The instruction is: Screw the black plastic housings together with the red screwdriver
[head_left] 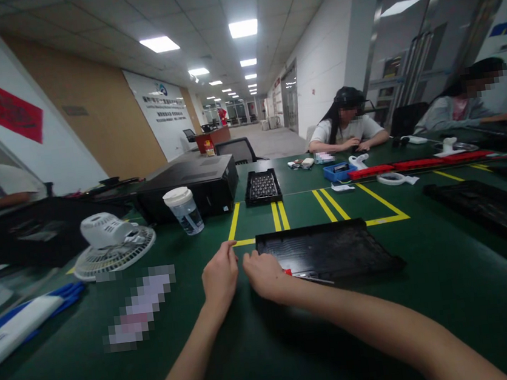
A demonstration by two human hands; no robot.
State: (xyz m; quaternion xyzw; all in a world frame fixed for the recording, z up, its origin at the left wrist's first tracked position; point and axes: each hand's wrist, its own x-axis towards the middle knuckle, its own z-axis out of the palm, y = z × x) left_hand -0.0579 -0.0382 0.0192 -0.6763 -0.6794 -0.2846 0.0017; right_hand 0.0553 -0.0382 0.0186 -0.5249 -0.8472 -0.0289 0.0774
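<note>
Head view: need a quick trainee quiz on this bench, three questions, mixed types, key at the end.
1. Multiple choice: which item stands in front of the large black case, hiding part of it?
A) blue tray
B) lidded cup
C) red strip

2. True or false: the left hand is nearer to the flat black panel than the right hand is.

3. Fill in: the marking lines on the green table are ____ in colour.

Key: 1. B. 2. False; the right hand is nearer. 3. Yellow.
</note>
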